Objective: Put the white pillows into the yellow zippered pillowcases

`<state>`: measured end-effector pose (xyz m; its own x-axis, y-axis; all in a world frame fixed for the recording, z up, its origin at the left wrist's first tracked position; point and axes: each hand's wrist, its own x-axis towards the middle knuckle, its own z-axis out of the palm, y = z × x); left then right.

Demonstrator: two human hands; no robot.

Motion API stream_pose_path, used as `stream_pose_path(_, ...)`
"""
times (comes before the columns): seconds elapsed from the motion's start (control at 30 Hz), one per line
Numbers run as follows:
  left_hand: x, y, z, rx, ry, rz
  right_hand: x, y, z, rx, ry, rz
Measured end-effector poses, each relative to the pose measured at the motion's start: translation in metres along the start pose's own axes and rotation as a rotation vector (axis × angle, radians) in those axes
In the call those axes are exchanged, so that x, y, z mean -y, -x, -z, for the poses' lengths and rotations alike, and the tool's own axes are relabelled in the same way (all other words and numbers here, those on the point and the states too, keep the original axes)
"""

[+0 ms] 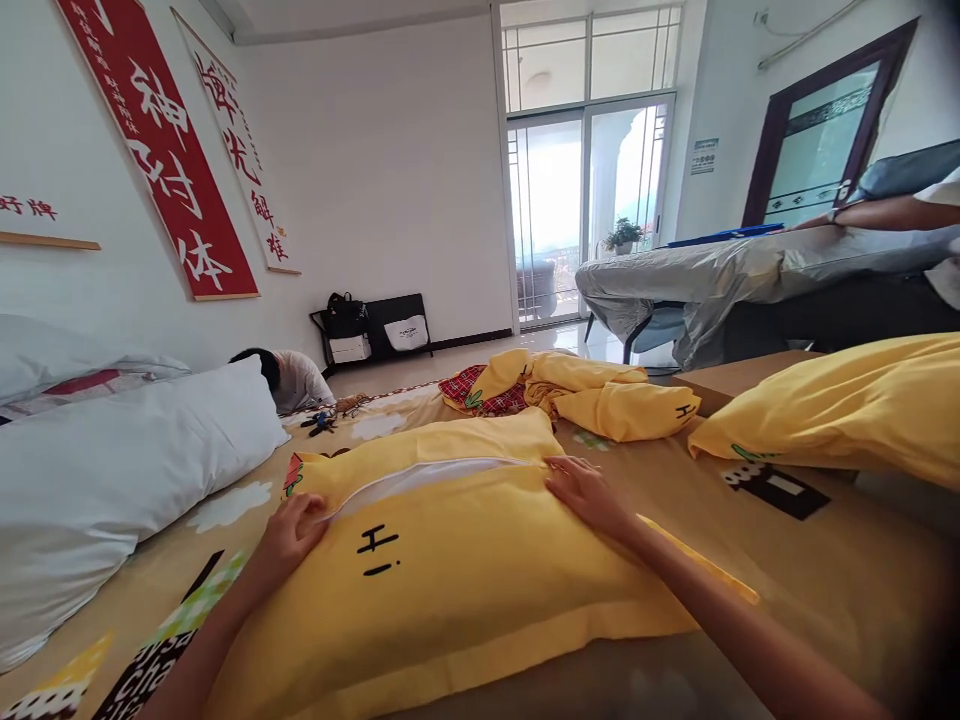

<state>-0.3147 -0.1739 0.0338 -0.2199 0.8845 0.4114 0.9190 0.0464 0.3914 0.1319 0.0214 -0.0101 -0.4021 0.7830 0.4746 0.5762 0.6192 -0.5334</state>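
A yellow pillowcase (480,545) with black "Hi" lettering lies in front of me, plumped out by a white pillow (427,482) inside it. The pillow shows through a long slit across the case. At the slit's left end, my left hand (291,540) has its fingers curled closed on the cloth edge. My right hand (589,495) pinches the fabric at the opposite end of the slit. Both forearms reach over the pillowcase from the near side.
White pillows (150,460) are piled at the left on the patterned sheet (795,560). Crumpled yellow covers (600,395) lie beyond, with another yellow cover (847,410) at right. A person (296,380) bends low behind the far edge. Another person's arm (877,212) rests on a covered table (675,275).
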Motion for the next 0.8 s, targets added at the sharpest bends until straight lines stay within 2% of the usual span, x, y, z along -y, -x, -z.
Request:
stream_pose_path(0.07,0.007,0.003,-0.003,-0.006,0.006,0.067,-0.008,0.006,-0.011,0.066,0.137,0.005)
stream_pose_path(0.17,0.014,0.005,-0.006,-0.018,-0.048,0.105,-0.013,0.016,-0.023,0.069,0.267,-0.002)
stream_pose_path(0.33,0.019,0.008,-0.009,0.008,-0.284,0.334,-0.007,0.027,-0.021,0.024,0.383,0.061)
stream_pose_path(0.43,0.014,0.010,-0.007,0.038,-0.234,0.294,0.007,0.029,-0.013,0.031,0.419,0.251)
stream_pose_path(0.57,0.005,0.015,-0.005,0.050,-0.243,0.352,0.025,0.034,-0.016,0.182,0.384,0.514)
stream_pose_path(0.63,0.003,0.018,-0.005,0.095,-0.294,0.410,0.027,0.039,-0.025,0.118,0.431,0.562)
stream_pose_path(0.73,0.006,0.022,-0.008,0.192,-0.303,0.473,0.019,0.048,-0.039,-0.131,0.526,0.639)
stream_pose_path(0.8,0.010,0.025,-0.010,0.213,-0.288,0.459,0.013,0.053,-0.044,-0.241,0.554,0.712)
